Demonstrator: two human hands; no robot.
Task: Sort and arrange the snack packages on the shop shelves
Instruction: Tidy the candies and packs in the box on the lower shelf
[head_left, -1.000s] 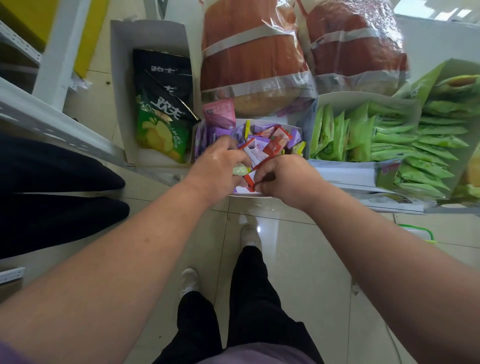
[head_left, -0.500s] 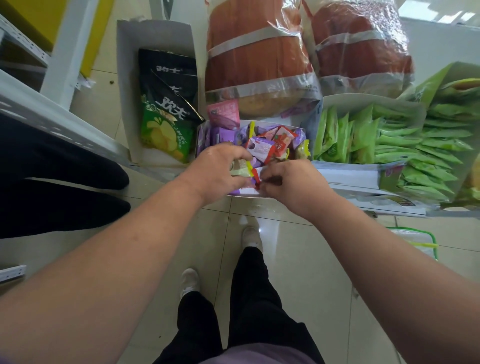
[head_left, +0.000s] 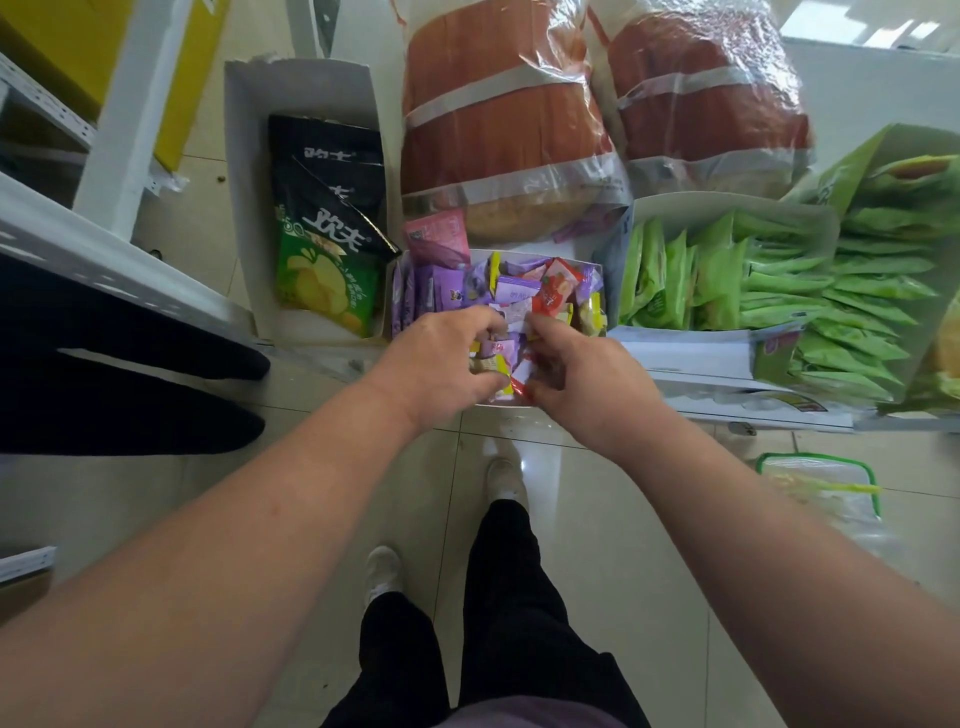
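Note:
A small white box (head_left: 498, 403) on the floor holds several little snack packets (head_left: 514, 288), mostly purple, with some red and yellow ones. Both of my hands are in its near end. My left hand (head_left: 441, 358) has its fingers curled down round a few packets, a yellow one by the thumb. My right hand (head_left: 582, 374) grips packets from the other side, with a red packet (head_left: 519, 387) showing at its fingertips. The packets under both palms are hidden.
Black-and-green chip bags (head_left: 322, 249) stand in a tall white box (head_left: 244, 182) to the left. Green packets (head_left: 675, 280) fill boxes to the right. Two big plastic-wrapped brown bundles (head_left: 498, 130) stand behind. A white shelf rail (head_left: 104, 260) runs at the left, and a clear zip bag (head_left: 815, 493) lies on the floor.
The red and white packets my right hand held up have gone down into the box. Both hands have pushed a little farther in among the packets.

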